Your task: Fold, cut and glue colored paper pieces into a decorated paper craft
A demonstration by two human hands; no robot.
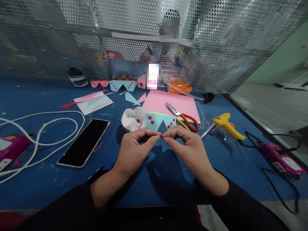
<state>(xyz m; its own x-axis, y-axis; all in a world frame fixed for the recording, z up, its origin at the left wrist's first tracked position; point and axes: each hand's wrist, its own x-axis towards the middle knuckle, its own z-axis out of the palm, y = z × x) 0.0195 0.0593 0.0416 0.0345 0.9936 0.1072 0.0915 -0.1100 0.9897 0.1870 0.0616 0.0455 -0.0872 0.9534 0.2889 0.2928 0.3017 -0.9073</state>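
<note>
A person's two bare hands meet above a blue table, the left hand and the right hand each pinching a small red piece between closed thumb and finger. Bright red and tiny, the piece sits between the fingertips, its exact shape mostly hidden. Just beyond the hands stands a light blue paper cutout, notched in a V along its lower edge and dotted with red diamonds on both sides. Beside it is a bowl lined with white material; red-handled scissors lie partly on pink paper. A yellow glue gun rests to the right, a dark-screened phone to the left, near a looped white cable. Farther back, a second blue cutout with red diamonds stands before a perforated metal screen.
</note>
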